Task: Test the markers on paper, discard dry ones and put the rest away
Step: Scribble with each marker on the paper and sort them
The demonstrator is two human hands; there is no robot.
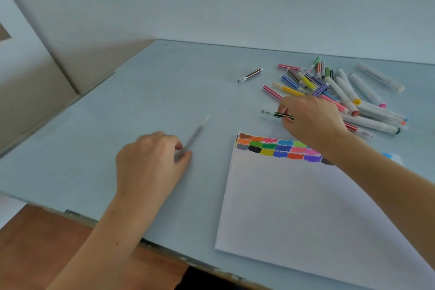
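Observation:
A white sheet of paper [294, 207] lies at the right front of the table, with rows of colour swatches along its top edge. My left hand [150, 162] pinches a blurred grey-white marker [193, 138] that points up and to the right, left of the paper. Just above the paper's top edge, my right hand [310, 120] holds a green-and-black striped marker [280, 114] pointing left. A pile of several thin striped markers and thick white ones [336, 92] lies behind that hand.
A single brown striped marker [250, 75] lies apart, left of the pile. One thick white marker [379, 76] sits at the far right. The pale blue table [141, 92] meets a wall at the back; its chipped front edge [77, 214] overhangs a wooden floor.

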